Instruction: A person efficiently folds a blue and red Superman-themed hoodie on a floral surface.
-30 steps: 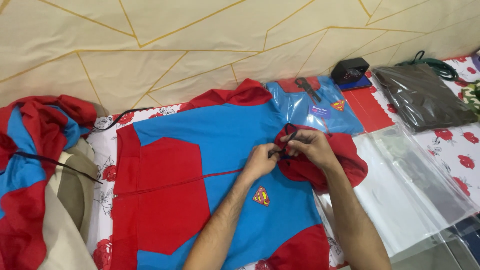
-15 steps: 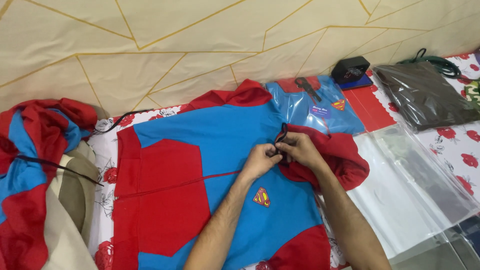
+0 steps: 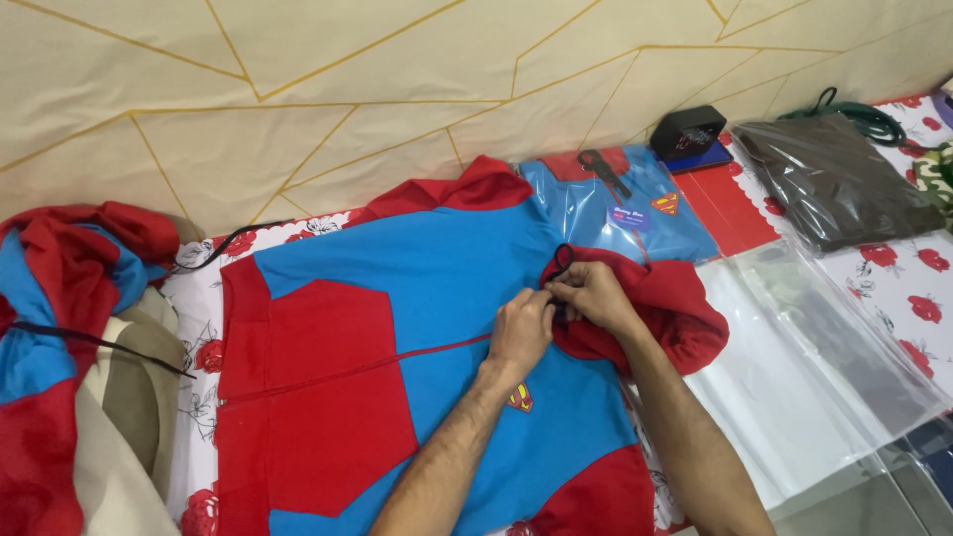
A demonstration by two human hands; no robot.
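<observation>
Two forearms in view, both bare from lower frame edge to wrist; no sleeve, cuff or glove visible. Left hand (image 3: pixel 523 328) bare: no ring, no watch, no band at wrist. Right hand (image 3: pixel 594 295) bare likewise, no jewellery seen on showing fingers. Dark hair along both forearms, denser on left forearm's upper side. Nails short where visible; fine detail too small to tell. Upper arms, shoulders, torso and clothing out of frame.
</observation>
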